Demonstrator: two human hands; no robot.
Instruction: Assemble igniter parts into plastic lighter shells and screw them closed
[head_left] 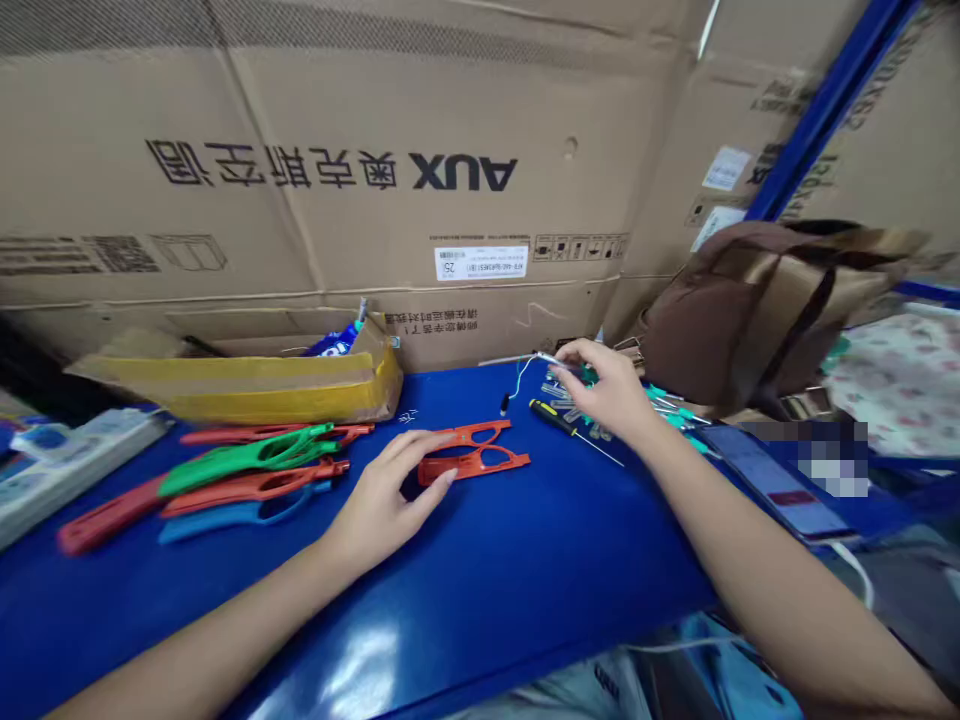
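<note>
My left hand (397,490) lies over two orange plastic casing halves (491,460) with loop-shaped openings, side by side on the blue tabletop. Its fingers and thumb are spread apart; the fingertips reach the casings. Further back to the right, my right hand (607,390) pinches a slim silvery rod (551,359) between thumb and fingers. From the rod a thin white wire (519,375) hangs down to a small black-ended piece (504,404). Just below the right hand is a black and yellow screwdriver (555,416), with clear and teal small parts (559,392) partly hidden behind the hand.
Several red, green and blue casings (255,462) lie stacked at left. Behind them stands a yellow-taped carton (300,390). A power strip (67,470) is at far left. To the right are a phone (780,485) with a cable and a brown bag (720,310). Large cardboard (337,90) backs the table.
</note>
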